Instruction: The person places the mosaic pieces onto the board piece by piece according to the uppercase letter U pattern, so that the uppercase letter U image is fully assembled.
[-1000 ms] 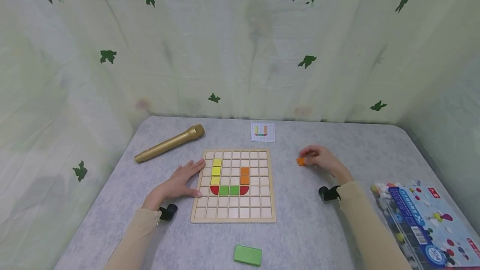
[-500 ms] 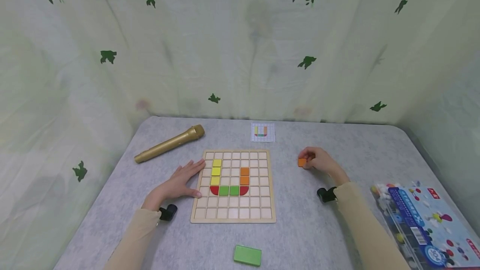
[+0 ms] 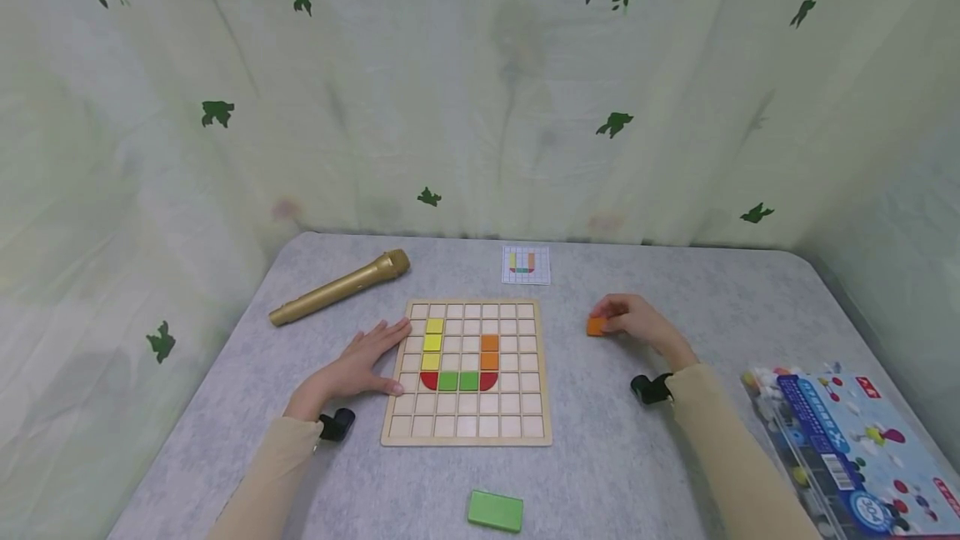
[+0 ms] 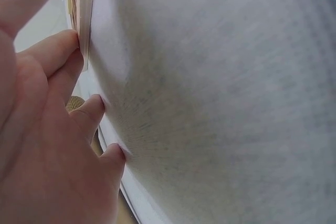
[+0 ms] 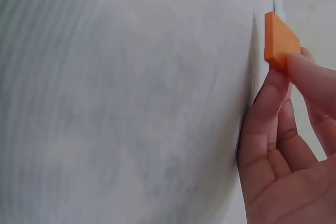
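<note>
My right hand (image 3: 636, 323) pinches a square orange tile (image 5: 279, 40) between thumb and fingers, to the right of a wooden grid board (image 3: 467, 436). My left hand (image 3: 362, 367) lies with fingers spread, fingertips at the board's left edge; in the left wrist view its fingers (image 4: 62, 51) touch the frame and the table. On the board several tiles form a U: a column of yellow tiles (image 3: 432, 342) at left, green tiles (image 3: 458, 381) between two rounded red tiles (image 3: 488, 381) at the bottom, and two orange tiles (image 3: 489, 350) at right.
A small printed card (image 3: 526, 265) with a U pattern lies behind the board. A gold microphone (image 3: 341, 286) rests at the back left. A green block (image 3: 495, 511) sits near the front. At the right stands a blue-and-white box (image 3: 877, 448) of colourful pieces.
My right hand has turned the orange tile slightly between its fingers and shifted a little to the left. The left hand and the tiles on the board stay put.
</note>
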